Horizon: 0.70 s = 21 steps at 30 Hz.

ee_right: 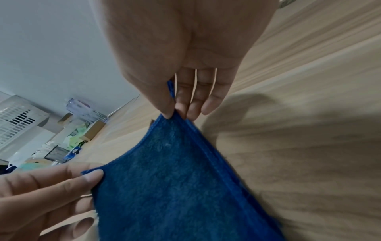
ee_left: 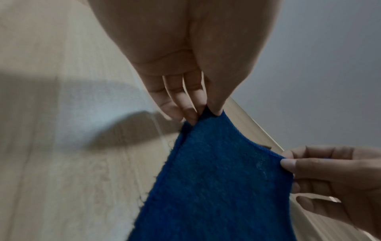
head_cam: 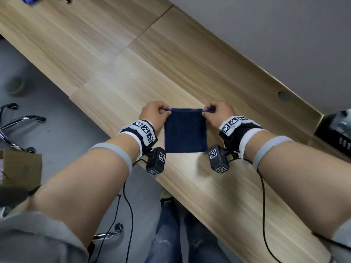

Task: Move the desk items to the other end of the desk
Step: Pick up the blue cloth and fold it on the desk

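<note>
Dark blue square cloth (head_cam: 185, 130) at centre frame in the head view, held up over the wooden desk (head_cam: 117, 59) by its two top corners, hanging flat between the hands with its top edge pulled straight. Left hand (head_cam: 154, 114) just left of the cloth, thumb and fingers curled and pinching the top left corner. Right hand (head_cam: 218, 113) just right of it, pinching the top right corner the same way. Marker-covered bands on both wrists, small black camera blocks slung beneath.

In the left wrist view: thumb and fingertips (ee_left: 186, 112) closed on the cloth corner at centre frame, the other hand gripping the far corner at right. In the right wrist view: the mirror of that, thumb and fingers (ee_right: 181, 106) nipped on the hem at centre, the other hand at lower left. A white slatted crate (ee_right: 15, 124) and blurred clutter at the left edge there.

Grey floor and a chair base (head_cam: 17, 126) at the left of the head view; blue objects, cut off, at the upper left corner.
</note>
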{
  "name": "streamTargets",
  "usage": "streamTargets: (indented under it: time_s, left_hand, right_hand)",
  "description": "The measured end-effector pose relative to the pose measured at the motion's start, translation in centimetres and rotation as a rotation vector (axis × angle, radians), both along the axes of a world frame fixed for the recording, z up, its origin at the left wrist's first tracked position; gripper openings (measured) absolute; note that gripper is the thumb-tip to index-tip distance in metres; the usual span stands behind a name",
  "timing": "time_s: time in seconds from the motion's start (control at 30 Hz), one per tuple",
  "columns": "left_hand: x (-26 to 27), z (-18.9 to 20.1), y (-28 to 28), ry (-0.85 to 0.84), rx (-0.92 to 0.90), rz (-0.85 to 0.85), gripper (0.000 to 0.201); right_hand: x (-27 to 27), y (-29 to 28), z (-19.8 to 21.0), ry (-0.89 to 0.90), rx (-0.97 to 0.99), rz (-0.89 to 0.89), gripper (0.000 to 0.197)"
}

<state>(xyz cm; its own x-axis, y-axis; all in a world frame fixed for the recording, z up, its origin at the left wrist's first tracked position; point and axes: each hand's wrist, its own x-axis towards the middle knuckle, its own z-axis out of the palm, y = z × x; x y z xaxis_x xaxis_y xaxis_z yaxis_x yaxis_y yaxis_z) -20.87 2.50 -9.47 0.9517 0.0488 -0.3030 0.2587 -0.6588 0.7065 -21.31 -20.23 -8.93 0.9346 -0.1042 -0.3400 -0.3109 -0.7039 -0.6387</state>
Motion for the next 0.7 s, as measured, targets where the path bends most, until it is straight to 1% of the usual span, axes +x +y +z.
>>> streamTargets:
  time_s: [0.23,0.27,0.33,0.4,0.47,0.57,0.63,0.7]
  left_hand:
    - [1.5,-0.9,0.1,-0.02,0.12,-0.063,0.007]
    - [1.6,-0.9,0.0,-0.033,0.129,-0.077,0.01]
    - [1.7,-1.1,-0.1,-0.054,0.148,-0.113,0.022]
    - [1.9,-1.1,-0.1,-0.036,0.175,-0.155,0.03]
    - [2.2,-1.1,-0.2,0.008,0.196,-0.173,0.026]
    - [2.2,-0.6,-0.4,0.051,0.222,-0.196,0.007]
    - [1.8,-0.1,-0.3,0.026,0.166,-0.197,0.004]
    - [0.8,0.8,0.0,-0.014,0.072,-0.168,0.002]
  right_hand:
    - [1.3,0.3,-1.3,-0.006,-0.104,0.037,0.01]
    - [1.3,0.3,-1.5,-0.022,-0.115,0.049,0.013]
    - [1.5,0.3,-1.7,-0.04,-0.127,0.093,0.019]
    - [1.7,0.4,-1.8,-0.022,-0.15,0.13,0.014]
    - [2.0,0.4,-1.6,-0.001,-0.177,0.148,0.006]
    - [1.8,0.3,-1.3,0.004,-0.165,0.141,0.003]
    - [1.1,0.2,-0.9,-0.037,-0.11,0.12,0.001]
    - [-0.1,0.1,-0.1,-0.068,-0.039,0.108,0.007]
